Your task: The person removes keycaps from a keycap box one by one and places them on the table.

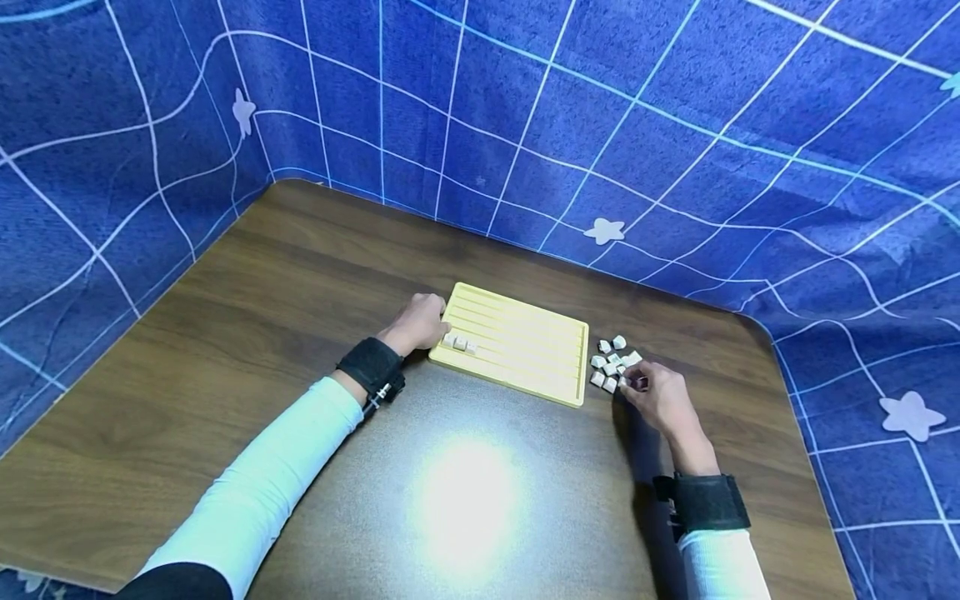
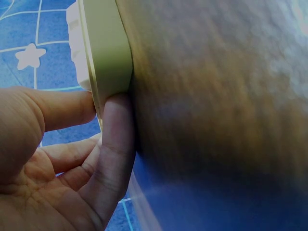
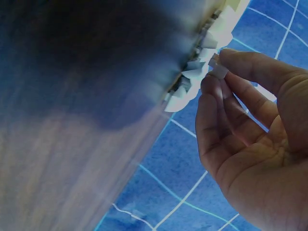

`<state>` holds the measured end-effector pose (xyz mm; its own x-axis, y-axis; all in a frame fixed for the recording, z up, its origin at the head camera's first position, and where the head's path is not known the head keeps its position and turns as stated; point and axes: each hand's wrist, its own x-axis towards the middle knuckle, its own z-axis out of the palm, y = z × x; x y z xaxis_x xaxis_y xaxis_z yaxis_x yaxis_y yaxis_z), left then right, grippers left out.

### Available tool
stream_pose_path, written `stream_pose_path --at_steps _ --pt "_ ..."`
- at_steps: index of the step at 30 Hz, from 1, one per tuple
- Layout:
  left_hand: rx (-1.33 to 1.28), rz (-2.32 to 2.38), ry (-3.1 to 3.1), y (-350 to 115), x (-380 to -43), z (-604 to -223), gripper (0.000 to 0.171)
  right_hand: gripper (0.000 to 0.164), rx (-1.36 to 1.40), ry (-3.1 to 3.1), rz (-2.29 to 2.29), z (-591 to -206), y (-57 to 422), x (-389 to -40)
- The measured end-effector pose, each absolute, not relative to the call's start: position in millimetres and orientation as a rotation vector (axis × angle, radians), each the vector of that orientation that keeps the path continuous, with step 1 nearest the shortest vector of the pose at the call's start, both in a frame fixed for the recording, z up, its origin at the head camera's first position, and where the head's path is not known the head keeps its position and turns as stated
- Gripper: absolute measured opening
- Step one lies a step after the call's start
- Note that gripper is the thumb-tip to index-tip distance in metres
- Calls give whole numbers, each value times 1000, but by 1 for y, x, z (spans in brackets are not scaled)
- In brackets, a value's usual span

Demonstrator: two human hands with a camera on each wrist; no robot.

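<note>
A pale yellow ridged tray [image 1: 517, 321] lies on the table, with a short row of white keycaps [image 1: 460, 342] near its left end. My left hand [image 1: 422, 323] pinches the tray's left edge. In the left wrist view the thumb [image 2: 67, 109] lies at the rim and a finger [image 2: 117, 139] presses along the tray's outer wall [image 2: 113, 48]. Beyond the tray's right side is a loose cluster of white keycaps [image 1: 609, 368]. Above the cluster's near edge, my right hand [image 1: 663, 400] pinches one small white keycap [image 3: 219, 71] between thumb and fingertips.
The brown wooden table [image 1: 300, 258] reflects a bright glare spot in front of the tray. A blue curtain [image 1: 495, 108] with white lines and stars surrounds the far side and both flanks. Black straps [image 1: 372, 367] circle both wrists.
</note>
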<state>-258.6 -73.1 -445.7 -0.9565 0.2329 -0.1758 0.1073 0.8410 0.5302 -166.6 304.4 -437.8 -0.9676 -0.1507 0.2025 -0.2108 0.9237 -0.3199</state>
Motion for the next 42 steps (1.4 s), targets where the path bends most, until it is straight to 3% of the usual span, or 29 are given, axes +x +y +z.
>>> stream_pose_path --at_steps 17,26,42 --pt "268 789 2775 -73 -259 -443 18 10 247 -3004 559 -444 311 -167" --pt "262 787 2781 -72 -258 -444 15 18 208 -3014 555 -438 309 -165" --pt "274 758 2809 -70 -258 -444 15 21 397 -2937 609 -429 238 -177"
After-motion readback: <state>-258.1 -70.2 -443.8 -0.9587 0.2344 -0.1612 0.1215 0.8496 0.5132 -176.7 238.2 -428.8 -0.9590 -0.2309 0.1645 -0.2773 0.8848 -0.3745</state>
